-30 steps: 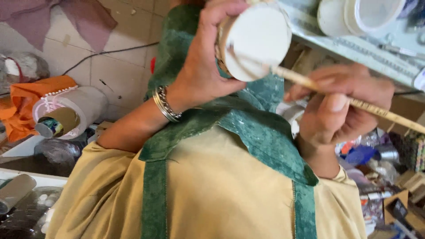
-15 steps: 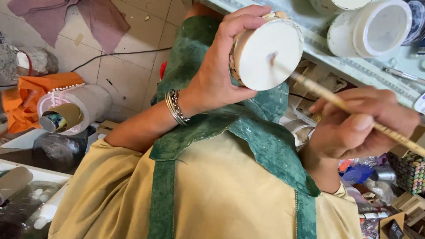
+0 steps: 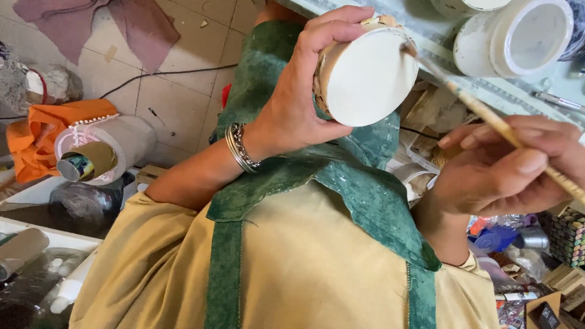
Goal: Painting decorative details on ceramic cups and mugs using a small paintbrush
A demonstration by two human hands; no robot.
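Observation:
My left hand (image 3: pixel 304 103) grips a short round wooden piece (image 3: pixel 368 76) by its rough rim, its white-painted flat face turned toward me. Silver bracelets sit on that wrist. My right hand (image 3: pixel 509 170) pinches a thin wooden-handled paintbrush (image 3: pixel 487 116), and the bristle tip touches the upper right edge of the white face. Both hands are raised over my lap, which is covered by a tan garment with green trim and a green cloth (image 3: pixel 359 176).
A white bucket (image 3: pixel 518 39) and another container stand on a pale worktop at top right. Left on the tiled floor lie an orange cloth (image 3: pixel 42 131), a white tub with cardboard rolls (image 3: pixel 97 155) and plastic bags. Boxes and small supplies crowd the lower right.
The brush tip has slid from the middle-left of the white face up to its upper right edge. My right hand has dropped lower and further right; the round piece stays held.

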